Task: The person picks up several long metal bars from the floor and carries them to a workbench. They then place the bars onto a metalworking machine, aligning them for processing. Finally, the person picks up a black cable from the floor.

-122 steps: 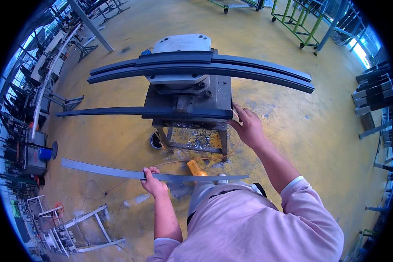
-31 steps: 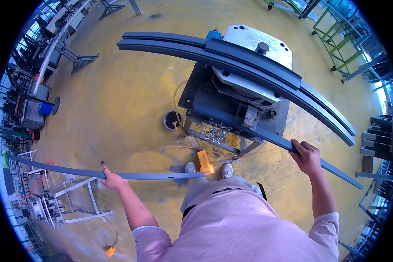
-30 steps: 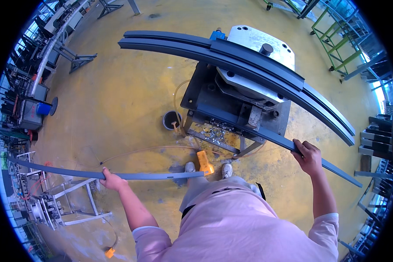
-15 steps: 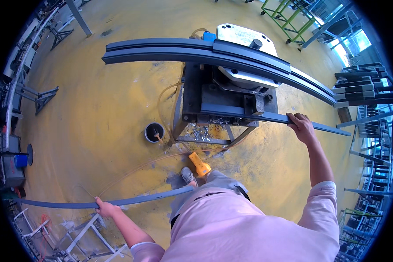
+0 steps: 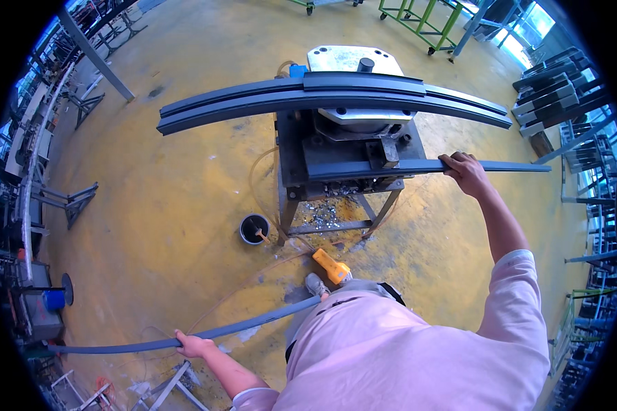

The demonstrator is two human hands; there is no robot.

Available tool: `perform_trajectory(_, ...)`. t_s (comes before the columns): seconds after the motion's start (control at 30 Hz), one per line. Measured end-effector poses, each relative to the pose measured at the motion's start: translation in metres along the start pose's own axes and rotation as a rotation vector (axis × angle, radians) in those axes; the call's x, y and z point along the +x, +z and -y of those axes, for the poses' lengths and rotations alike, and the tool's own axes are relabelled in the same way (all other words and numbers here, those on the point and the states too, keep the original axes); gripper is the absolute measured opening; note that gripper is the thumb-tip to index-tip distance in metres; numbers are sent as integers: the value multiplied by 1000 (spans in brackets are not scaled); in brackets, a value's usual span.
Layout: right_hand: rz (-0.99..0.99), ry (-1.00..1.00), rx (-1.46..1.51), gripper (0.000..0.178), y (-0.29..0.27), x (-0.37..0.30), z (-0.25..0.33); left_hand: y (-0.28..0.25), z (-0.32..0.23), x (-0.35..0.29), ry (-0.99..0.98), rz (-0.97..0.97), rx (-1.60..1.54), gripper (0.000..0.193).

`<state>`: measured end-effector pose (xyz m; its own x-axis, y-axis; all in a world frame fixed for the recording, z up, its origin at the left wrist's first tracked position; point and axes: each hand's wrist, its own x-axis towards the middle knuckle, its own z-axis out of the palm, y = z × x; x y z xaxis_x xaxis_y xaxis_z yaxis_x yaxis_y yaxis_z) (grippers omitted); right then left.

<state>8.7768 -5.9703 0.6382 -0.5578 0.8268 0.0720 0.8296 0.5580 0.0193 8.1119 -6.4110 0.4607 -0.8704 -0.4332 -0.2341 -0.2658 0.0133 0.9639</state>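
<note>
Right hand (image 5: 469,175) outstretched, fingers (image 5: 452,161) over bar (image 5: 419,166)

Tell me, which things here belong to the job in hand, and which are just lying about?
In use, it seems:
long grey strip, held by the left hand
dark grey bar, gripped by the right hand
steel machine, the bar lying at its front
yellow foot pedal, probably

Apparently just about:
bucket with an orange handle
shiny scraps beneath the machine
green wheeled rack

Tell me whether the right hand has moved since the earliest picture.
Yes, rightward: the right hand was at the right edge of the metal bench; now it grips the dark strip farther out, past that edge.
</note>
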Motion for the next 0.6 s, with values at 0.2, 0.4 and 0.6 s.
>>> perform_trajectory(0.2,-27,8,-2,38,-2,3,4,-13,3,-10,-34,-16,-21,50)
perform_trajectory(0.4,-10,17,18,38,-2,-4,2,-4,-2,-26,-21,-24,-24,46)
perform_trajectory(0.6,13,69,11,41,-8,-4,2,-2,31,-3,-35,-30,-14,42)
